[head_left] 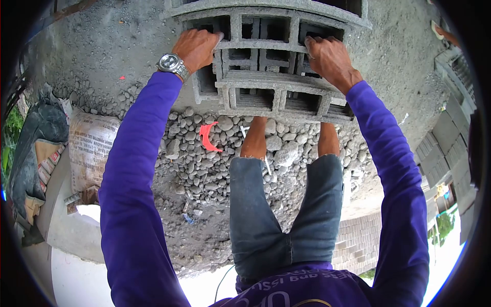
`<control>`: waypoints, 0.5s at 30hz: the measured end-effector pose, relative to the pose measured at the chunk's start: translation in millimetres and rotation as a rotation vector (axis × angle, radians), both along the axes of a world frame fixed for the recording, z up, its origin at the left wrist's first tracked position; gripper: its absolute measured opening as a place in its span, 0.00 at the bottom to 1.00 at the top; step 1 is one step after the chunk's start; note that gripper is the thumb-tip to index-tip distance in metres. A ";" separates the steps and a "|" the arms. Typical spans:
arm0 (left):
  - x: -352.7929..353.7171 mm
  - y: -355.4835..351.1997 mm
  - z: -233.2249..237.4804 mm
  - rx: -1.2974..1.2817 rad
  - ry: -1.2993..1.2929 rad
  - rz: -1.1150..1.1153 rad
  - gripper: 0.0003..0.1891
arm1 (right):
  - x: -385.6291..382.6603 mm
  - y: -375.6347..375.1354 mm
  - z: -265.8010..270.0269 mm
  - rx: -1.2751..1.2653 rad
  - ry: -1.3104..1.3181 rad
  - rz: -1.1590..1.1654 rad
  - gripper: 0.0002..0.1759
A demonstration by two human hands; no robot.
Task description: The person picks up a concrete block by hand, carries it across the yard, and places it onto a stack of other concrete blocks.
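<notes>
Here the person is bent right over, both arms in purple sleeves stretched down to a hollow concrete block (261, 31) on the grey ground in front of the shins. The left hand (197, 47), the one with the wristwatch (171, 63), is closed over the block's left end, fingers curled over the thin wall and down into a hollow. That looks like the sensible hold, since the smooth outer faces offer nothing to hook. The right hand (327, 59) matches it at the far end, fingers tucked into a cavity and clamped on the web, though the fingertips are hidden inside, so how deep they go I cannot tell. With one hand at each end, the weight would be shared evenly and the block kept level. It lies among others of its kind: one more block (279, 97) sits just in front of it, nearer the legs and hiding the feet, and another (266, 6) lies beyond it at the top edge. Whether the held block rests on a neighbour or is lifted clear I cannot make out. Under the legs spreads a heap of gravel (230, 158) with a red scrap (207, 136) lying on it. Off to the left slumps a printed sack (89, 146), and stacked blocks (450, 133) line the right side.
</notes>
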State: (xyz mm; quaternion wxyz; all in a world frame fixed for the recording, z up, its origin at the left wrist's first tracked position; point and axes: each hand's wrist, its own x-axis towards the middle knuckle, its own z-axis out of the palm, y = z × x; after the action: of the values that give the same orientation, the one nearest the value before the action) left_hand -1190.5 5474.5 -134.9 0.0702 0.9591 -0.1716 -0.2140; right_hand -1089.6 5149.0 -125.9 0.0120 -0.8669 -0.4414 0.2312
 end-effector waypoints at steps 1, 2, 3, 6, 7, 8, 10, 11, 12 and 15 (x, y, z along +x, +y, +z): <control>-3.5 -1.4 -1.8 0.001 0.003 0.007 0.21 | -4.5 -1.5 0.7 0.001 0.003 0.007 0.18; -4.6 -1.9 -3.3 -0.009 -0.009 0.015 0.22 | -7.9 -2.2 2.3 0.063 -0.080 0.018 0.16; -2.0 -1.6 -0.7 -0.015 -0.023 0.021 0.22 | -7.2 0.1 3.7 0.129 -0.166 0.026 0.14; 1.2 -5.4 1.9 0.039 0.148 0.083 0.25 | -1.8 4.2 3.2 -0.016 -0.058 0.038 0.17; 0.3 -5.8 2.2 0.039 0.149 0.085 0.25 | -1.7 4.6 3.0 -0.015 -0.057 0.040 0.17; -1.4 -6.9 2.2 0.029 0.128 0.085 0.25 | -1.8 4.6 2.5 -0.063 -0.033 0.038 0.19; -4.3 -7.2 1.7 0.015 0.083 0.091 0.25 | -0.2 4.7 -0.3 -0.105 -0.011 0.046 0.21; -5.7 -7.3 0.9 0.016 0.085 0.093 0.25 | -2.0 2.5 -1.1 -0.082 -0.002 0.038 0.21; -4.8 -6.7 0.3 0.024 0.065 0.079 0.25 | -2.0 3.3 -1.4 -0.057 0.003 0.029 0.21; -5.4 -7.8 -4.1 0.046 0.077 0.074 0.25 | -4.7 2.6 -0.6 -0.035 -0.025 0.020 0.21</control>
State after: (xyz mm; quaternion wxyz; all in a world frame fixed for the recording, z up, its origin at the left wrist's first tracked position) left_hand -1195.9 5466.6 -138.9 0.0627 0.9572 -0.1280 -0.2518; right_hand -1094.2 5151.6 -126.5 -0.0110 -0.8655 -0.4459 0.2281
